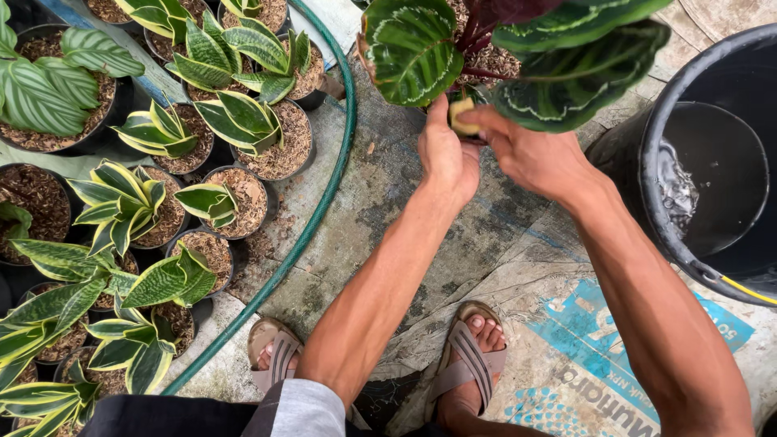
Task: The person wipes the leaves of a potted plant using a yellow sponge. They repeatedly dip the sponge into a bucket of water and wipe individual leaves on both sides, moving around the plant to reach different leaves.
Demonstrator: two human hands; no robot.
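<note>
Now: left hand [447, 158] grips black pot [477, 133] of striped-leaf plant [518, 48] | right hand [534, 154] pinches yellow sponge [462, 115] against pot | water bucket [704, 162] at right.

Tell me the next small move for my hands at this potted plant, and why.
Probably wipe on around the pot's side with the yellow sponge. The right hand pinches it against the pot under the big striped leaves, the left hand steadies it, and the water bucket stands close by.
</note>
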